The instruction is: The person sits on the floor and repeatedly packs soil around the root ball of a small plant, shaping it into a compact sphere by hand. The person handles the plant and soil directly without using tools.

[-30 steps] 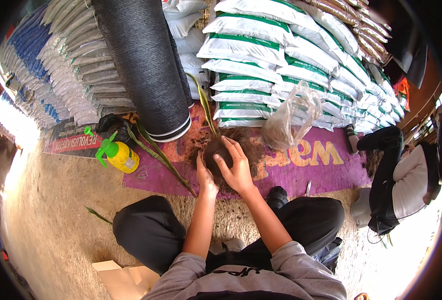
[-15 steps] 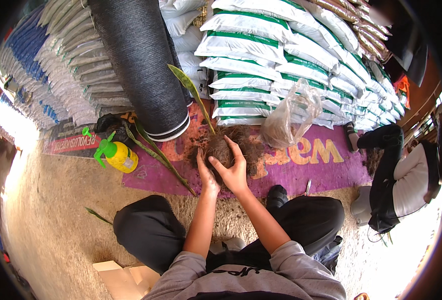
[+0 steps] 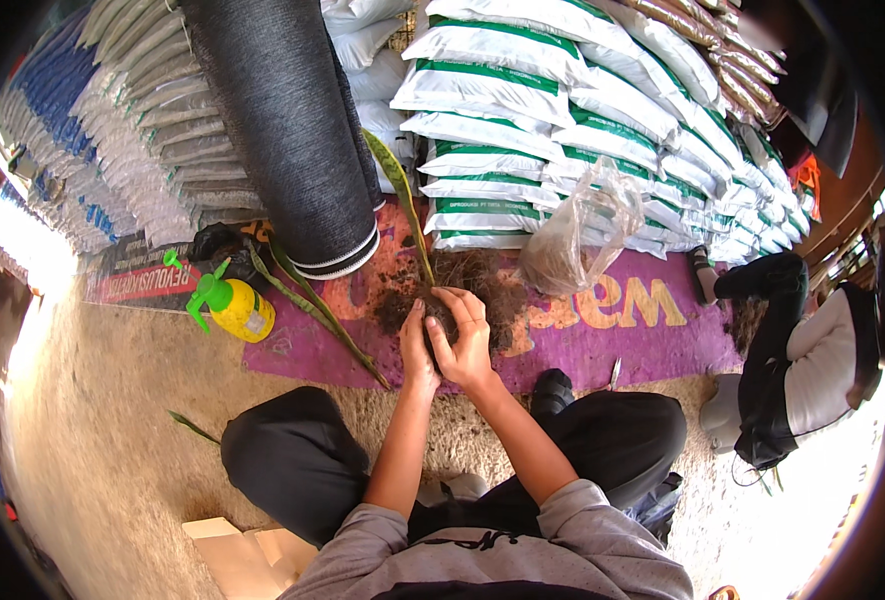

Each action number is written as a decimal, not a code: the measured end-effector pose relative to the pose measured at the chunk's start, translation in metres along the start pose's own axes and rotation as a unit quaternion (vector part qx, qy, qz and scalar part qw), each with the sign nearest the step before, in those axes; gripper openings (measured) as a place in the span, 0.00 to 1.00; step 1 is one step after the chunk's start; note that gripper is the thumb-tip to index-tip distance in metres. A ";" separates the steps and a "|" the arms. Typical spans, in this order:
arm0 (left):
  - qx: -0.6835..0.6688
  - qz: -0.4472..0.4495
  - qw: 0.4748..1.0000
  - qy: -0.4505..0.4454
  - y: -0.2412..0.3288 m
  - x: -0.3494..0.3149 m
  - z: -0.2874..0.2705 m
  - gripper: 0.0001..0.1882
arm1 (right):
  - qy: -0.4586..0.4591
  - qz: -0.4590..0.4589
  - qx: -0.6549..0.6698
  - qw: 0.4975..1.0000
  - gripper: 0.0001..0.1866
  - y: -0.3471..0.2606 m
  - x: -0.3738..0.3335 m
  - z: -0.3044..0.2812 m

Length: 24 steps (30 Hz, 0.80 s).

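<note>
My left hand [image 3: 418,348] and my right hand [image 3: 465,338] are cupped around a dark clump of soil [image 3: 442,316], palms turned toward each other. A long green and yellow snake plant leaf [image 3: 402,185] rises from the clump, leaning to the left at its top. My fingers hide much of the clump, including its underside. Loose dark soil [image 3: 505,308] lies spread just beyond my hands and to their right.
More snake plant leaves [image 3: 327,318] and a yellow spray bottle [image 3: 239,311] with a green top lie left on a purple banner [image 3: 697,348]. A clear plastic bag [image 3: 562,255] stands right. Behind are a dark mesh roll [image 3: 282,140] and stacked sacks [image 3: 492,155]. Another person [image 3: 817,345] sits at right.
My hands have drawn closer together around the soil clump, the right fingers now bunched over it. The leaf's tip has swung to the right and stands more upright.
</note>
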State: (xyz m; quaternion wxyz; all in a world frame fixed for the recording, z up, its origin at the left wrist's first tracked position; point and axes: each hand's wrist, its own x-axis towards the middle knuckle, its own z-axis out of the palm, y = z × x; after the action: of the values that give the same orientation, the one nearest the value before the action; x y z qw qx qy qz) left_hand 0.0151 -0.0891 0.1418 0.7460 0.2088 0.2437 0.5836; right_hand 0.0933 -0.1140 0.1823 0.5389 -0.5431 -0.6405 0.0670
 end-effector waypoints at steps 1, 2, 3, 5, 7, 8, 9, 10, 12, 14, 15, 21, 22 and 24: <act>0.002 0.000 1.000 0.014 0.000 0.000 0.003 0.17 | 0.004 0.003 0.001 1.000 0.22 0.002 -0.002 0.001; 0.004 0.000 1.000 0.027 0.000 0.000 0.006 0.16 | 0.001 0.001 0.006 1.000 0.23 0.005 -0.003 0.001; 0.009 0.002 0.999 0.052 0.000 -0.002 0.009 0.13 | -0.001 -0.001 0.011 1.000 0.23 0.008 -0.005 0.002; -0.005 -0.020 0.999 0.042 0.002 0.000 0.003 0.13 | -0.007 -0.009 0.014 1.000 0.24 0.003 -0.004 0.002; -0.008 -0.028 0.999 0.025 0.002 0.004 -0.005 0.12 | -0.013 -0.023 0.005 1.000 0.25 -0.003 -0.001 0.000; -0.004 -0.024 1.000 0.014 0.001 0.007 -0.011 0.12 | -0.010 -0.022 0.018 1.000 0.26 -0.004 -0.002 0.000; 0.001 -0.021 1.000 0.003 -0.001 0.009 -0.016 0.12 | -0.006 -0.021 0.031 0.999 0.26 -0.005 -0.003 0.001; -0.003 -0.024 1.000 0.004 0.000 0.009 -0.013 0.12 | -0.002 -0.019 0.041 0.999 0.27 -0.005 -0.003 0.000; -0.011 -0.030 0.999 0.007 0.000 0.008 -0.008 0.13 | -0.008 -0.011 0.066 0.998 0.27 -0.002 -0.001 0.000; -0.036 -0.049 0.998 0.021 0.003 0.006 -0.007 0.16 | -0.001 -0.006 0.084 0.996 0.27 -0.001 0.000 -0.001; -0.048 -0.059 0.997 0.028 0.005 0.006 -0.007 0.17 | 0.008 -0.006 0.087 0.996 0.27 -0.001 0.001 -0.003; -0.104 -0.092 0.990 -0.031 0.015 0.001 -0.001 0.24 | 0.007 -0.049 0.049 0.998 0.24 -0.004 -0.007 0.002; -0.104 -0.095 0.989 -0.043 0.012 0.001 -0.003 0.24 | 0.017 -0.054 0.049 0.997 0.23 -0.001 -0.009 0.002; -0.080 -0.095 0.992 -0.029 -0.002 0.010 -0.023 0.23 | 0.038 -0.066 0.054 0.996 0.22 0.005 -0.012 0.005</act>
State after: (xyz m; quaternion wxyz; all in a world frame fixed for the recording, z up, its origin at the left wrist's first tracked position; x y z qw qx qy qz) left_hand 0.0045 -0.0793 0.1216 0.8189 0.1411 0.1936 0.5216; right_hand 0.0903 -0.1187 0.1689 0.5942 -0.4721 -0.6496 0.0448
